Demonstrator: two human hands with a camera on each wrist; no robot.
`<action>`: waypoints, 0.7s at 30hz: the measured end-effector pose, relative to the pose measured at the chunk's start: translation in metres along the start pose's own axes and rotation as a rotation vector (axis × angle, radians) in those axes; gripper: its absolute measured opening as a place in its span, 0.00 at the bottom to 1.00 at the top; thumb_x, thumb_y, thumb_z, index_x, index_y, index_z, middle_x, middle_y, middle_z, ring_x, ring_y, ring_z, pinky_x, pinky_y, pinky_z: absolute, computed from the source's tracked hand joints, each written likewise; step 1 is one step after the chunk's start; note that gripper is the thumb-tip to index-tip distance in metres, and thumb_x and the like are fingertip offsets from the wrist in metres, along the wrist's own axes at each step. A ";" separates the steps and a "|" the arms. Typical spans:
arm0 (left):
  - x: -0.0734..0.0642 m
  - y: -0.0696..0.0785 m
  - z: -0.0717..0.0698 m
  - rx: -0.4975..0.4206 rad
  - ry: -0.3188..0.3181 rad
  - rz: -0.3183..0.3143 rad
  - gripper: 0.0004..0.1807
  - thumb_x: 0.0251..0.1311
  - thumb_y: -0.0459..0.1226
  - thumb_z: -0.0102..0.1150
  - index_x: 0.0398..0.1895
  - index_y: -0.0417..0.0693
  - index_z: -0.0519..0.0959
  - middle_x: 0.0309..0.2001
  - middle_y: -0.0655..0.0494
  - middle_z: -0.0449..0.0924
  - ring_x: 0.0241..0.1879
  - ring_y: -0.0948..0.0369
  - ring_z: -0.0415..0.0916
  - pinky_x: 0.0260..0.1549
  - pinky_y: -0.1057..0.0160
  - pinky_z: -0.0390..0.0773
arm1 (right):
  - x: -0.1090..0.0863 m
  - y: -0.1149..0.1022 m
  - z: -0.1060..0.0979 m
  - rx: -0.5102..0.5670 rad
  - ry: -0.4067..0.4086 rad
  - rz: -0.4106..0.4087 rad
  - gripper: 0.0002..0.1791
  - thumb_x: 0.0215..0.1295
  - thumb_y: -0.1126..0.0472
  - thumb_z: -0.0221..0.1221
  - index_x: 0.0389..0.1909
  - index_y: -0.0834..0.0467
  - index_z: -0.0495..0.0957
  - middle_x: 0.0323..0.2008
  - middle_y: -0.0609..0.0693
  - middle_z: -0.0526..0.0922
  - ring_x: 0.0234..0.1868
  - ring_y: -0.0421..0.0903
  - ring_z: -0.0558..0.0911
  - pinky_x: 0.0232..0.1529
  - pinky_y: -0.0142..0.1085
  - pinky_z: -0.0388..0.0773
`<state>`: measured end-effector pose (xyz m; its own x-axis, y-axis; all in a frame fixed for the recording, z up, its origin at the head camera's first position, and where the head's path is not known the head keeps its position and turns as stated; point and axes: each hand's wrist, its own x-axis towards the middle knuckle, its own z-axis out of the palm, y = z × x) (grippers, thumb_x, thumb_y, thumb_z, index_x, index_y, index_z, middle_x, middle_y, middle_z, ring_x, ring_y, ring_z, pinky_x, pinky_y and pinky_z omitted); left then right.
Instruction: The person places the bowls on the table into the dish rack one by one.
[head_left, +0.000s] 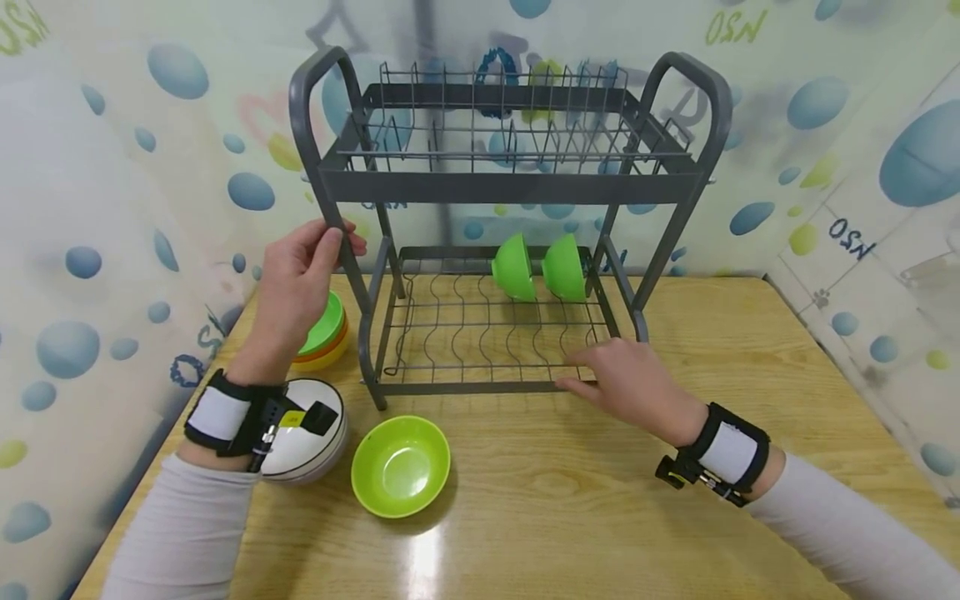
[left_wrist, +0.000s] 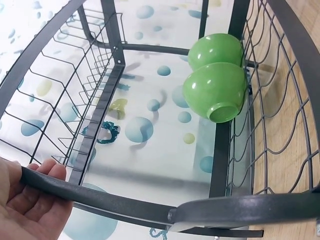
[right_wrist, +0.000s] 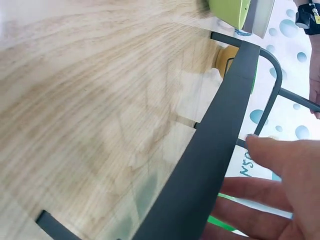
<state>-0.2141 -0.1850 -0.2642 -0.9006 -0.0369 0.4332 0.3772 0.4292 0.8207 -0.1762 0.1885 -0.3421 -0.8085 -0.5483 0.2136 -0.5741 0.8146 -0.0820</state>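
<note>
A dark grey two-tier dish rack (head_left: 510,188) stands on the wooden table. My left hand (head_left: 296,279) grips its front left post, fingers wrapped around the bar in the left wrist view. My right hand (head_left: 630,387) is at the lower tier's front rail (right_wrist: 212,135), near the right end. Its thumb is apart from the fingers and close above the rail; the fingertips are hidden behind the rail in the right wrist view. Two green bowls (head_left: 564,268) stand on edge at the back right of the lower tier.
A light green bowl (head_left: 401,467) sits on the table in front of the rack. Left of it are stacked white bowls (head_left: 307,433) with dark rims. Behind those, a stack of green, orange and yellow bowls (head_left: 326,329) is partly covered by my left arm. Patterned walls surround the table.
</note>
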 end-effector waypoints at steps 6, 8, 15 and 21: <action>-0.003 0.000 -0.003 0.074 -0.052 -0.053 0.21 0.70 0.46 0.44 0.58 0.46 0.76 0.51 0.48 0.82 0.55 0.59 0.75 0.61 0.57 0.72 | -0.006 0.002 0.006 0.010 -0.017 -0.044 0.04 0.59 0.57 0.64 0.33 0.50 0.87 0.27 0.44 0.86 0.27 0.37 0.81 0.26 0.35 0.79; -0.010 0.000 -0.006 0.152 -0.090 -0.077 0.23 0.70 0.46 0.45 0.64 0.47 0.72 0.58 0.46 0.78 0.60 0.55 0.72 0.63 0.51 0.70 | -0.006 0.002 0.007 0.017 -0.022 -0.059 0.03 0.58 0.60 0.64 0.30 0.49 0.86 0.24 0.43 0.85 0.24 0.35 0.78 0.26 0.33 0.78; -0.055 0.000 -0.013 0.295 -0.017 0.119 0.25 0.65 0.36 0.53 0.65 0.40 0.68 0.56 0.42 0.77 0.55 0.50 0.76 0.55 0.64 0.77 | -0.005 0.000 0.008 0.032 -0.021 -0.074 0.04 0.58 0.61 0.64 0.29 0.50 0.86 0.23 0.43 0.84 0.24 0.35 0.78 0.27 0.33 0.79; -0.098 0.009 -0.011 0.323 -0.180 0.385 0.14 0.56 0.30 0.63 0.47 0.45 0.82 0.40 0.56 0.85 0.37 0.65 0.81 0.36 0.81 0.76 | -0.005 0.000 0.008 0.025 -0.015 -0.087 0.04 0.57 0.62 0.65 0.27 0.49 0.85 0.22 0.42 0.84 0.23 0.35 0.78 0.27 0.32 0.79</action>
<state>-0.1205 -0.1879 -0.2952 -0.7435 0.3215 0.5864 0.6277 0.6378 0.4463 -0.1734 0.1902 -0.3508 -0.7575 -0.6194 0.2065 -0.6449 0.7591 -0.0885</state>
